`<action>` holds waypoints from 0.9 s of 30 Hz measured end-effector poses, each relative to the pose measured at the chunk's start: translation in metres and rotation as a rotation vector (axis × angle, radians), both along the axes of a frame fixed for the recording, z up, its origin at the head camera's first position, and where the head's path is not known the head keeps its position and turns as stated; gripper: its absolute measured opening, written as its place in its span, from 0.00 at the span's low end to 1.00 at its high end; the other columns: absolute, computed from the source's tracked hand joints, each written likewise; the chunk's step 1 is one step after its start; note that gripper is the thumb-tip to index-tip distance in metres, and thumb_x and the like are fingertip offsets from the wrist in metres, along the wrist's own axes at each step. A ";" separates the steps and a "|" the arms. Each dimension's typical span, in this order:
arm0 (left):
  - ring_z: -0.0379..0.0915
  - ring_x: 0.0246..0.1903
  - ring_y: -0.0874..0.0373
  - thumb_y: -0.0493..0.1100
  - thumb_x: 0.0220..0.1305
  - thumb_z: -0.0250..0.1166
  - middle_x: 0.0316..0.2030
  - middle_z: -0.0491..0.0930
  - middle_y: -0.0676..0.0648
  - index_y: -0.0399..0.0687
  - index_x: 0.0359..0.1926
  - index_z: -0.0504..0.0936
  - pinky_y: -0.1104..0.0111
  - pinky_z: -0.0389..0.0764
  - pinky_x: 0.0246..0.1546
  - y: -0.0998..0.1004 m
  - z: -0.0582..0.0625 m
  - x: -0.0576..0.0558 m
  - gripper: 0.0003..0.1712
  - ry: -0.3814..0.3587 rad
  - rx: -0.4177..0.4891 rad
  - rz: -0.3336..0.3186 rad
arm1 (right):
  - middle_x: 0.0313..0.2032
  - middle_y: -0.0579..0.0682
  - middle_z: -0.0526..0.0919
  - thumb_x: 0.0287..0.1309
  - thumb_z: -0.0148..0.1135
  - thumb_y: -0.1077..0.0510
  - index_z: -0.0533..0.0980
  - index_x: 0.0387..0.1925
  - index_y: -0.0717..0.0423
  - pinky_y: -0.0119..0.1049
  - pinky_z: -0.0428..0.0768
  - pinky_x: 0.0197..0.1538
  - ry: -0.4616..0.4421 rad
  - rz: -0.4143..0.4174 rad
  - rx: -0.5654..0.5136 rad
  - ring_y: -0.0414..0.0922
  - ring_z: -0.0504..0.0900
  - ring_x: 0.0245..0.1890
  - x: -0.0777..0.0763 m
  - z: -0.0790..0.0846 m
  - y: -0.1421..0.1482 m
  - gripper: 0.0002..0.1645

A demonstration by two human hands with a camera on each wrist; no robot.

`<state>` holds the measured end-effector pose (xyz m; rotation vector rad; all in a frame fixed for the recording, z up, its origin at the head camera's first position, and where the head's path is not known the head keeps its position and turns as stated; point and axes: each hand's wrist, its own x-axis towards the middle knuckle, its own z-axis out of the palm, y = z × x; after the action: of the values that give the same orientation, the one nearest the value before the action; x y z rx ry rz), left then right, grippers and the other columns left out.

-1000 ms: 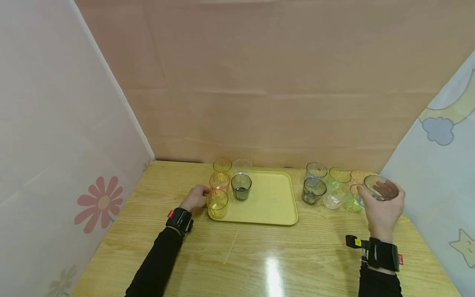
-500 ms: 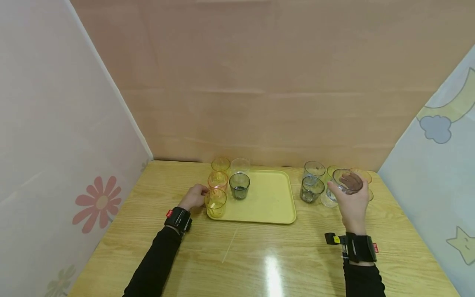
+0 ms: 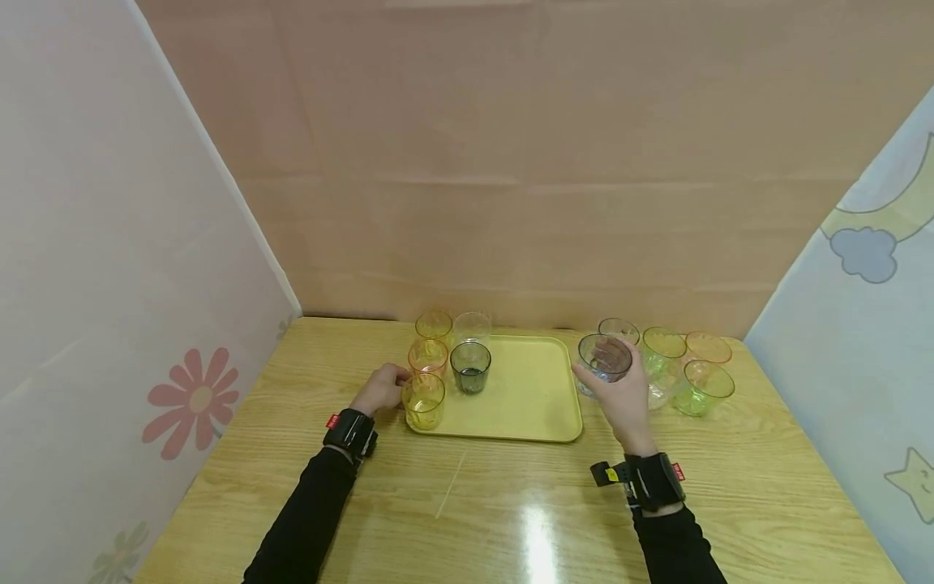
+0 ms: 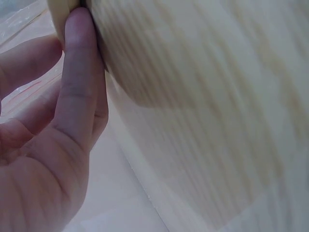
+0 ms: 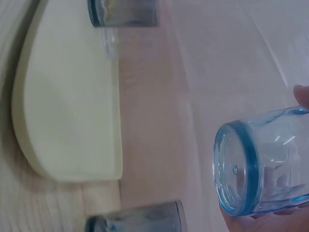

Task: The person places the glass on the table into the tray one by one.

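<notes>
My left hand (image 3: 381, 389) pinches the left rim of the pale yellow tray (image 3: 533, 397); in the left wrist view the fingers meet at the tray's edge (image 4: 59, 17). A clear bluish glass (image 5: 248, 166) is held up in my right hand (image 3: 626, 405), its base facing the tray side. That hand hovers just right of the tray. On the tray's left part stand a front yellow glass (image 3: 425, 403), an orange glass (image 3: 428, 357), a rear amber glass (image 3: 434, 326), a clear glass (image 3: 473, 326) and a dark grey glass (image 3: 471, 369).
Right of the tray stand a yellow-green glass (image 3: 702, 391), a greenish glass (image 3: 662, 365), an orange glass (image 3: 708, 347) and a bluish glass (image 3: 619, 328). Another grey glass (image 5: 145, 217) shows low in the right wrist view. A brown backdrop (image 3: 511, 203) rises behind the table.
My right hand has carried the bluish glass left, from above the far right glasses to near the tray's right edge. My left hand stays at the tray's left rim.
</notes>
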<state>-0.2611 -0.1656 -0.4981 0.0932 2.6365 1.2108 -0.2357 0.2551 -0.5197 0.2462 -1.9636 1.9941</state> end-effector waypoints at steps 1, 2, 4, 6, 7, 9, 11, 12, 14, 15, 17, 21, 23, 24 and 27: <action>0.74 0.33 0.55 0.32 0.58 0.61 0.32 0.81 0.43 0.34 0.43 0.85 0.69 0.74 0.29 0.000 0.000 0.000 0.12 -0.003 -0.001 0.000 | 0.64 0.48 0.69 0.56 0.71 0.60 0.57 0.71 0.46 0.33 0.70 0.61 0.007 -0.002 0.017 0.44 0.70 0.61 -0.004 -0.009 -0.003 0.47; 0.74 0.33 0.55 0.33 0.59 0.62 0.32 0.81 0.43 0.34 0.43 0.85 0.69 0.74 0.29 0.000 0.000 -0.001 0.12 -0.002 -0.005 -0.002 | 0.64 0.47 0.69 0.56 0.70 0.59 0.57 0.71 0.44 0.33 0.69 0.62 0.006 -0.003 0.033 0.42 0.70 0.61 -0.007 -0.016 -0.007 0.46; 0.75 0.33 0.55 0.34 0.59 0.62 0.32 0.81 0.44 0.35 0.43 0.85 0.69 0.74 0.30 -0.001 -0.001 -0.001 0.12 0.002 -0.017 -0.006 | 0.65 0.47 0.69 0.56 0.71 0.52 0.57 0.71 0.40 0.37 0.68 0.62 -0.019 -0.030 0.097 0.41 0.69 0.61 -0.012 -0.029 -0.015 0.46; 0.75 0.33 0.55 0.34 0.60 0.62 0.32 0.81 0.44 0.35 0.44 0.85 0.69 0.74 0.30 -0.001 -0.001 -0.001 0.12 0.002 -0.021 -0.004 | 0.65 0.45 0.69 0.55 0.71 0.45 0.56 0.71 0.36 0.42 0.67 0.63 -0.067 -0.039 0.141 0.40 0.68 0.61 -0.012 -0.032 -0.026 0.47; 0.75 0.33 0.55 0.34 0.60 0.62 0.32 0.81 0.43 0.35 0.44 0.85 0.69 0.74 0.30 -0.001 -0.001 0.000 0.12 0.003 -0.023 -0.003 | 0.64 0.44 0.69 0.53 0.71 0.41 0.56 0.70 0.34 0.45 0.67 0.63 -0.087 -0.047 0.163 0.40 0.68 0.60 -0.011 -0.031 -0.032 0.48; 0.75 0.33 0.55 0.34 0.59 0.62 0.32 0.82 0.43 0.35 0.44 0.85 0.70 0.74 0.30 -0.001 -0.001 0.001 0.13 0.011 -0.025 -0.002 | 0.64 0.43 0.69 0.51 0.71 0.37 0.57 0.70 0.34 0.48 0.65 0.63 -0.114 -0.045 0.189 0.41 0.68 0.61 -0.009 -0.030 -0.042 0.49; 0.75 0.33 0.56 0.33 0.59 0.62 0.32 0.82 0.43 0.35 0.44 0.85 0.70 0.75 0.30 -0.001 -0.001 0.001 0.13 0.026 -0.020 -0.012 | 0.64 0.41 0.68 0.49 0.68 0.32 0.56 0.71 0.35 0.50 0.65 0.63 -0.139 -0.041 0.229 0.42 0.67 0.62 -0.007 -0.028 -0.050 0.51; 0.76 0.32 0.56 0.33 0.59 0.62 0.31 0.82 0.43 0.35 0.44 0.85 0.70 0.75 0.30 0.000 -0.001 0.002 0.12 0.030 -0.013 -0.019 | 0.65 0.42 0.68 0.48 0.67 0.29 0.56 0.71 0.36 0.50 0.66 0.63 -0.145 -0.036 0.250 0.44 0.66 0.62 -0.006 -0.027 -0.053 0.52; 0.76 0.31 0.57 0.32 0.58 0.62 0.30 0.82 0.43 0.34 0.42 0.85 0.70 0.76 0.29 0.000 -0.002 0.002 0.11 0.039 0.008 -0.034 | 0.65 0.44 0.68 0.46 0.65 0.25 0.56 0.71 0.39 0.52 0.66 0.63 -0.152 -0.022 0.264 0.47 0.65 0.63 -0.004 -0.025 -0.059 0.56; 0.75 0.30 0.57 0.31 0.58 0.62 0.30 0.82 0.44 0.34 0.41 0.85 0.70 0.75 0.29 0.001 -0.002 0.002 0.11 0.043 0.017 -0.040 | 0.65 0.45 0.68 0.44 0.64 0.23 0.56 0.71 0.40 0.52 0.66 0.63 -0.157 -0.012 0.276 0.48 0.65 0.64 -0.003 -0.025 -0.062 0.57; 0.74 0.29 0.58 0.31 0.58 0.62 0.29 0.81 0.44 0.34 0.40 0.85 0.70 0.75 0.28 0.001 -0.002 0.002 0.10 0.046 0.032 -0.046 | 0.66 0.46 0.68 0.42 0.62 0.20 0.56 0.71 0.40 0.52 0.66 0.63 -0.177 0.010 0.302 0.50 0.64 0.65 -0.001 -0.023 -0.068 0.59; 0.73 0.29 0.58 0.30 0.57 0.62 0.28 0.81 0.44 0.33 0.40 0.85 0.70 0.74 0.27 0.002 -0.002 0.004 0.11 0.045 0.032 -0.040 | 0.66 0.48 0.67 0.43 0.65 0.22 0.56 0.71 0.38 0.51 0.68 0.62 -0.217 0.043 0.342 0.54 0.64 0.66 0.008 -0.009 -0.081 0.57; 0.74 0.29 0.57 0.30 0.57 0.61 0.29 0.81 0.44 0.32 0.42 0.84 0.70 0.74 0.27 0.002 -0.001 0.004 0.12 0.034 0.030 -0.035 | 0.66 0.52 0.67 0.48 0.68 0.28 0.56 0.72 0.40 0.52 0.71 0.59 -0.228 0.062 0.366 0.57 0.65 0.65 0.016 0.004 -0.090 0.55; 0.73 0.30 0.57 0.30 0.57 0.61 0.30 0.80 0.44 0.32 0.42 0.84 0.70 0.74 0.28 0.002 0.000 0.004 0.12 0.035 0.022 -0.033 | 0.66 0.55 0.66 0.50 0.69 0.32 0.56 0.72 0.42 0.53 0.72 0.59 -0.230 0.077 0.376 0.58 0.65 0.65 0.021 0.010 -0.094 0.53; 0.74 0.31 0.56 0.29 0.57 0.61 0.30 0.81 0.43 0.32 0.43 0.84 0.70 0.74 0.28 0.002 0.000 0.003 0.13 0.031 0.018 -0.034 | 0.65 0.60 0.68 0.51 0.72 0.39 0.57 0.71 0.44 0.53 0.72 0.59 -0.250 0.108 0.412 0.59 0.67 0.64 0.032 0.026 -0.105 0.51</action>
<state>-0.2578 -0.1637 -0.4979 0.1600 2.6399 1.2316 -0.2038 0.1497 -0.4935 0.2096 -2.5662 1.7299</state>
